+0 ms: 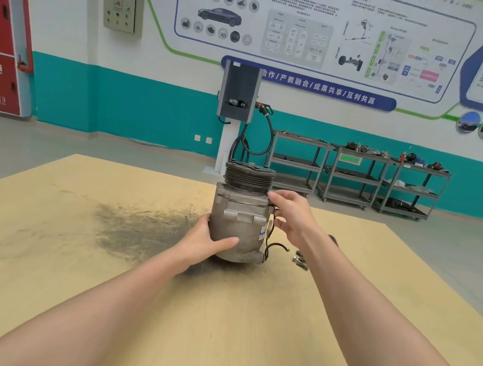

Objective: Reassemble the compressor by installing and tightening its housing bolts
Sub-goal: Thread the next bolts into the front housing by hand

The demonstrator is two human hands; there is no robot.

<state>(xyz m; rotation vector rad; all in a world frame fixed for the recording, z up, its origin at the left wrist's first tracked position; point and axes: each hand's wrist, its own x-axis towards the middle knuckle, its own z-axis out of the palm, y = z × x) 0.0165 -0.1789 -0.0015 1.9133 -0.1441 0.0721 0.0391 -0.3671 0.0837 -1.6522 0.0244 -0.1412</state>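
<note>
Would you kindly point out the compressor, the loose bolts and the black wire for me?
compressor (pixel 235 228): head view, on its grey housing.
loose bolts (pixel 300 259): head view, on the small cluster lying on the table.
black wire (pixel 276 245): head view, on its loop beside the housing.

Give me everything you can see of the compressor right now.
The compressor stands upright on the wooden table, its dark grooved pulley on top. The body looks like dull grey cast metal with lugs on its side; a black wire trails from its right. The left hand grips its lower body; the right hand touches its upper right edge. Loose bolts lie apart to the right.
</note>
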